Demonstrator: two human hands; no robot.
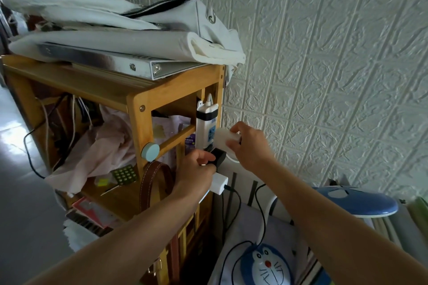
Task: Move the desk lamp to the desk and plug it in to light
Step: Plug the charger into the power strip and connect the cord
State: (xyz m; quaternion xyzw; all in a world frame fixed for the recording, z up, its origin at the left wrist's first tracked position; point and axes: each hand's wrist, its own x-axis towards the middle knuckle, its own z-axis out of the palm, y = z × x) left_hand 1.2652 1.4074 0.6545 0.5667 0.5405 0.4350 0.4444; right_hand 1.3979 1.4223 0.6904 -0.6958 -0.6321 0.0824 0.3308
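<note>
The blue desk lamp stands at the lower right, its cartoon-cat base (266,266) near the bottom edge and its oval blue head (356,201) to the right. A black cord (260,210) runs up from the base toward the power strip (205,122), a white strip fixed upright on the wooden shelf's side. My right hand (250,146) grips a white plug adapter (225,140) held against the strip's socket. My left hand (196,171) steadies the strip lower down, fingers pinched around a black adapter (218,156). A white charger (218,184) is plugged in below it.
The wooden shelf (136,104) carries a white bag (120,18) and a binder (139,65) on top, with cloth, cables and a brown strap inside. A textured white wall (324,53) is right behind. Grey floor lies at the left.
</note>
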